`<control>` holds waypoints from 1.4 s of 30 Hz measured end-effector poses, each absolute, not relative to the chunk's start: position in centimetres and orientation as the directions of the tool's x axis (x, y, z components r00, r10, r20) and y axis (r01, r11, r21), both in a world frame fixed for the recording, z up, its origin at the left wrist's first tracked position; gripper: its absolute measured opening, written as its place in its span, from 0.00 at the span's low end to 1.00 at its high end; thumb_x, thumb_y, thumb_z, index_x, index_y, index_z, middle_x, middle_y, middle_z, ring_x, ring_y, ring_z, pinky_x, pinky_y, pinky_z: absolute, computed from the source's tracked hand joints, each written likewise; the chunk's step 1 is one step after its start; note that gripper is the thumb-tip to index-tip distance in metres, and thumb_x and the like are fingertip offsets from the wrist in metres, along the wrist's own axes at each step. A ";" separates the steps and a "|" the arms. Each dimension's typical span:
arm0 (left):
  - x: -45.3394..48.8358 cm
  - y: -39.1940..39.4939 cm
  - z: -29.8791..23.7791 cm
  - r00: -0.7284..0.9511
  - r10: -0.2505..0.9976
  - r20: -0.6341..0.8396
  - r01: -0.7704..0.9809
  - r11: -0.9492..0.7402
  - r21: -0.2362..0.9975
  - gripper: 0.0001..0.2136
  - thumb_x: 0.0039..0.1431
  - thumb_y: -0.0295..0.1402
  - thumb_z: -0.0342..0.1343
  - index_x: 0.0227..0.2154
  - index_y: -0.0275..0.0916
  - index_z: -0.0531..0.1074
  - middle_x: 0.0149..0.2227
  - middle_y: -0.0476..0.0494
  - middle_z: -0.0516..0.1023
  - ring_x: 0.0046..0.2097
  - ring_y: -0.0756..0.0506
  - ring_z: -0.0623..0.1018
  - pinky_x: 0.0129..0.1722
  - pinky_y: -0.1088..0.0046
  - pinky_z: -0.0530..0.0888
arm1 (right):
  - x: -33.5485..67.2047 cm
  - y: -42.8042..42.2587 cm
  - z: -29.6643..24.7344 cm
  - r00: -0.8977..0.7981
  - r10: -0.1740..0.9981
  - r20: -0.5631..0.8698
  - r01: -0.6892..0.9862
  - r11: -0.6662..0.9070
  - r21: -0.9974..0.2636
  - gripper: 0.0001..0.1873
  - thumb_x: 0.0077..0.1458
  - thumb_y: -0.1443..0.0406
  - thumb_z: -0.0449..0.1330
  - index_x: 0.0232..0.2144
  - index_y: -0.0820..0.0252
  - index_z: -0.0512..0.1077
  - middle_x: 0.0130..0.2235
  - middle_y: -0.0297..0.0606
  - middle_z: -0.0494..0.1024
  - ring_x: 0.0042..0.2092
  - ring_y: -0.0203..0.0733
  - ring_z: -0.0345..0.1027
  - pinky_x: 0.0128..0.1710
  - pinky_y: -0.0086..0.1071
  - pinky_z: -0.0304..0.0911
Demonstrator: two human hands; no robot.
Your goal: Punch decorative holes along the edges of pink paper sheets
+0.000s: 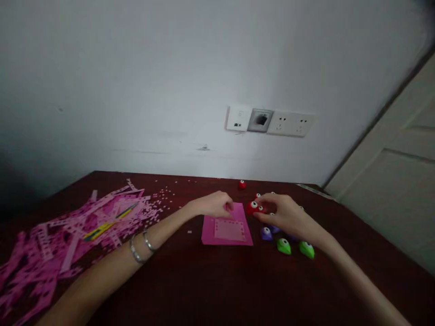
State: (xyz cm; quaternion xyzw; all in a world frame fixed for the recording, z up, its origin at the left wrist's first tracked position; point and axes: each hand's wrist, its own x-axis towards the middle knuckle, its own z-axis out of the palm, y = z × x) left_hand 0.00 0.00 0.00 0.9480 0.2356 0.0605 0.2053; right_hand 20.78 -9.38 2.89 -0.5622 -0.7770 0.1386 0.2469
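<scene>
Here, left fist (217,204) over pink paper (207,234)

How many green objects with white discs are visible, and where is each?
2. One green object lies right of the pink sheet's near edge; the other green object lies further right. The right hand may hide more.

Left hand (217,205): was curled over the pink sheet (209,236); contact could not be judged.
Right hand (284,212): held a red piece (250,209), eye-marked, between thumb and fingers.
Green pieces (283,246): lay right of the sheet.
Pink strips (34,249): lay heaped at left, beneath a yellow tool (99,231).
</scene>
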 end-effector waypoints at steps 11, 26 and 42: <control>5.4 0.8 -2.3 0.935 0.333 -0.123 0.354 -0.843 0.405 0.10 0.43 0.23 0.54 0.32 0.36 0.74 0.30 0.47 0.74 0.30 0.50 0.70 0.30 0.75 0.65 | 22.3 -9.2 3.2 -0.213 0.951 0.223 0.815 0.299 -0.496 0.09 0.47 0.64 0.60 0.33 0.58 0.74 0.29 0.35 0.76 0.30 0.39 0.69 0.28 0.29 0.61; 5.3 2.2 -2.2 0.908 0.324 -0.267 0.420 -0.721 0.551 0.04 0.41 0.25 0.58 0.25 0.36 0.73 0.23 0.50 0.72 0.26 0.50 0.70 0.28 0.74 0.65 | 22.4 -8.9 2.8 -0.224 0.955 0.196 0.825 0.293 -0.483 0.09 0.47 0.62 0.61 0.33 0.58 0.73 0.29 0.36 0.75 0.30 0.39 0.68 0.27 0.29 0.60; -2.6 2.8 -3.5 0.668 0.741 -0.067 0.387 -0.270 0.882 0.08 0.41 0.33 0.59 0.26 0.34 0.76 0.25 0.44 0.76 0.28 0.50 0.71 0.30 0.72 0.65 | 22.0 -7.4 0.3 -0.314 0.945 0.086 0.768 0.306 -0.563 0.10 0.47 0.63 0.60 0.34 0.59 0.75 0.29 0.35 0.75 0.30 0.37 0.66 0.28 0.29 0.60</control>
